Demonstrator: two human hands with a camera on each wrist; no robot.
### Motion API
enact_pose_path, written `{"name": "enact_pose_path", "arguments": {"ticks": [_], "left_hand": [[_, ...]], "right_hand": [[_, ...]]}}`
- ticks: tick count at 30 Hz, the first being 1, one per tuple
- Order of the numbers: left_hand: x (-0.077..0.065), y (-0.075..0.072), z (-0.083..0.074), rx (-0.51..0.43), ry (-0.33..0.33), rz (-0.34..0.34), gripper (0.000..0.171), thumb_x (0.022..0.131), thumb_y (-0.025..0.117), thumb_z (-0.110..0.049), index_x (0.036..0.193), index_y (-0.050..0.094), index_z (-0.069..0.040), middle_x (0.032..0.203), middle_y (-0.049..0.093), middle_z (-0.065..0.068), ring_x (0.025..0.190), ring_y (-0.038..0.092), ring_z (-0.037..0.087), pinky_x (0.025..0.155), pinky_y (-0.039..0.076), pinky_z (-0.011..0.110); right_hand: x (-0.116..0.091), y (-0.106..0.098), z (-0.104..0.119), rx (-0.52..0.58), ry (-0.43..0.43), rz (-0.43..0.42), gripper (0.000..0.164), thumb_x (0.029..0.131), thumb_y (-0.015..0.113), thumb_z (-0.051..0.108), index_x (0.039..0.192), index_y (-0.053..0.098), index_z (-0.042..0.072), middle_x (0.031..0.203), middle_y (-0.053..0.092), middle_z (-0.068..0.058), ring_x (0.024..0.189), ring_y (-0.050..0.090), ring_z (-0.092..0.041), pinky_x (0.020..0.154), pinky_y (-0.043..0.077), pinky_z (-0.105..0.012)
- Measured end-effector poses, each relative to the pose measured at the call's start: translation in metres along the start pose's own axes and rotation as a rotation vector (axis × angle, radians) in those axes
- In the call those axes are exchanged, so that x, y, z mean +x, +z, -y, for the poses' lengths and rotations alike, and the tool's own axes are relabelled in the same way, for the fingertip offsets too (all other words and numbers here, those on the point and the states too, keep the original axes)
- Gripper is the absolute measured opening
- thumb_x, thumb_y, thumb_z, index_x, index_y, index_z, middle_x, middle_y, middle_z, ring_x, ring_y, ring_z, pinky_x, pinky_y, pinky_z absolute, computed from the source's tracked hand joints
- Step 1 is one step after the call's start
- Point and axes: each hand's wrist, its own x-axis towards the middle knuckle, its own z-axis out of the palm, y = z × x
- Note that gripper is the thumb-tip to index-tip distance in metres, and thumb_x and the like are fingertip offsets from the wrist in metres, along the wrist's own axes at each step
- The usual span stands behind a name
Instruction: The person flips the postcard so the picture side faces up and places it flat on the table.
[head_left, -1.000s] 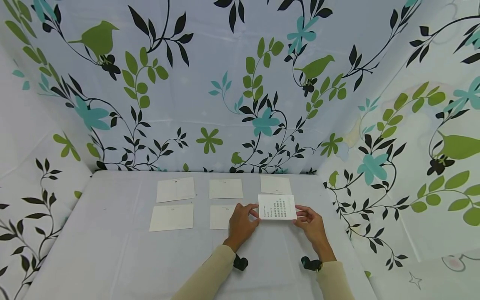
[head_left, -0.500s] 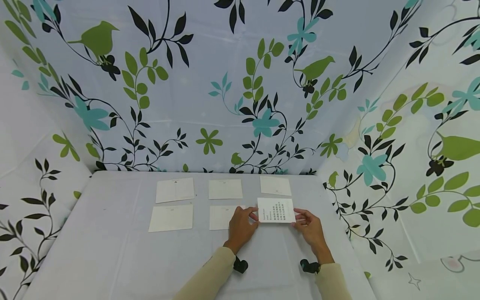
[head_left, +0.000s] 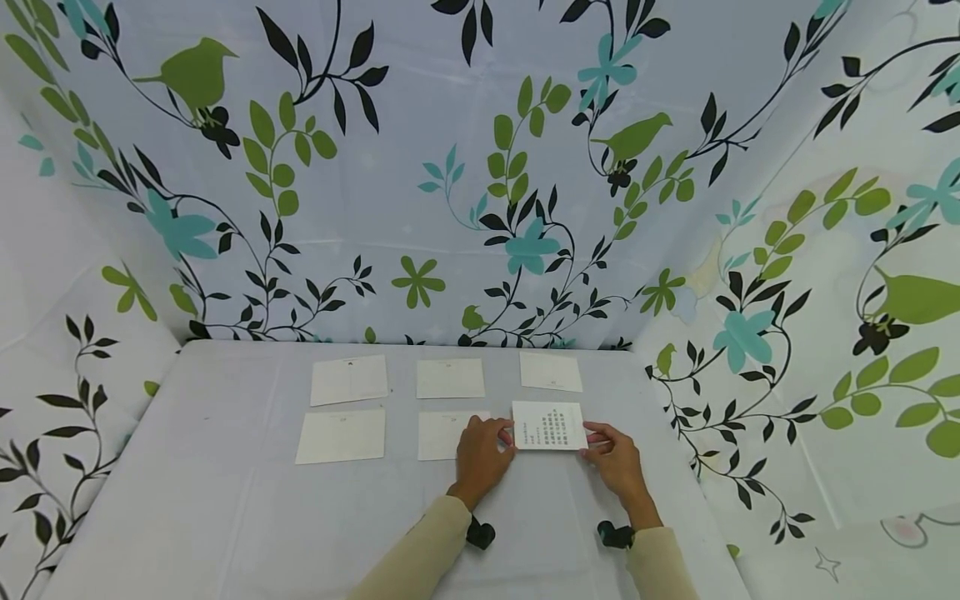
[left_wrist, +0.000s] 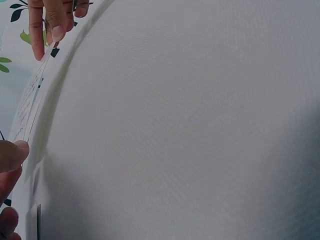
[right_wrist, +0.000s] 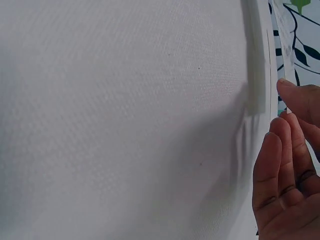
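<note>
A white card printed with columns of small dark characters (head_left: 550,426) is held between both hands, printed side up. My left hand (head_left: 482,457) pinches its left edge, and my right hand (head_left: 617,465) pinches the right edge. In the left wrist view the card (left_wrist: 27,107) appears almost edge-on, raised off the cloth, with a thumb at each end. The right wrist view shows the thumb and fingertips of the right hand (right_wrist: 290,165) on the corner of the card (right_wrist: 286,45). Partly behind the left hand lies a blank-looking card (head_left: 441,436).
Several more pale cards lie in two rows, among them a far right card (head_left: 551,372), a far middle card (head_left: 451,379), a far left card (head_left: 348,381) and a near left card (head_left: 341,437). White cloth covers the table (head_left: 225,517); a leaf-patterned curtain (head_left: 360,183) stands behind.
Both hands have brought the printed card a little toward me and slightly left, widening its distance from the far right card. The cards on the table stay put.
</note>
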Motion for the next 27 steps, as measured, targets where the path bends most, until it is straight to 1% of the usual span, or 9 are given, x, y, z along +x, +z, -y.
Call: {"name": "enact_pose_path", "arguments": {"ticks": [4, 8, 15, 19, 27], "left_hand": [[-0.001, 0.001, 0.001, 0.034, 0.02, -0.008, 0.041, 0.076, 0.095, -0.015, 0.114, 0.08, -0.015, 0.079, 0.069, -0.009, 0.083, 0.051, 0.013, 0.078, 0.044, 0.033], [-0.001, 0.0, 0.001, 0.044, 0.017, -0.001, 0.04, 0.077, 0.095, -0.017, 0.113, 0.081, -0.015, 0.078, 0.067, -0.007, 0.084, 0.051, 0.015, 0.08, 0.043, 0.035], [-0.001, -0.001, 0.0, 0.1, 0.019, 0.009, 0.039, 0.078, 0.095, -0.021, 0.114, 0.081, -0.014, 0.079, 0.063, -0.005, 0.086, 0.049, 0.016, 0.079, 0.04, 0.035], [-0.002, -0.001, 0.0, 0.127, 0.018, 0.019, 0.038, 0.08, 0.094, -0.023, 0.115, 0.082, -0.014, 0.079, 0.06, -0.005, 0.087, 0.049, 0.017, 0.079, 0.038, 0.035], [-0.003, 0.002, 0.002, 0.161, 0.03, 0.023, 0.039, 0.08, 0.094, -0.026, 0.116, 0.082, -0.015, 0.08, 0.058, -0.006, 0.085, 0.047, 0.016, 0.076, 0.035, 0.033]], "right_hand": [[0.0, 0.003, -0.001, -0.029, 0.0, -0.004, 0.054, 0.087, 0.083, 0.001, 0.136, 0.07, 0.016, 0.118, 0.07, -0.01, 0.095, 0.062, -0.022, 0.072, 0.052, -0.024], [0.001, 0.006, -0.003, -0.063, -0.005, -0.006, 0.053, 0.087, 0.083, 0.001, 0.137, 0.071, 0.015, 0.118, 0.071, -0.01, 0.094, 0.06, -0.021, 0.072, 0.05, -0.024], [0.002, 0.01, -0.003, -0.13, -0.02, -0.012, 0.05, 0.088, 0.082, 0.001, 0.136, 0.072, 0.012, 0.114, 0.073, -0.01, 0.088, 0.057, -0.02, 0.069, 0.046, -0.024], [0.001, 0.012, -0.002, -0.147, -0.049, -0.025, 0.048, 0.087, 0.082, -0.001, 0.133, 0.073, 0.007, 0.112, 0.073, -0.012, 0.084, 0.057, -0.019, 0.068, 0.045, -0.025], [-0.002, 0.014, -0.001, -0.167, -0.027, -0.031, 0.049, 0.088, 0.082, 0.001, 0.135, 0.072, 0.009, 0.113, 0.073, -0.01, 0.088, 0.057, -0.02, 0.073, 0.046, -0.026]]}}
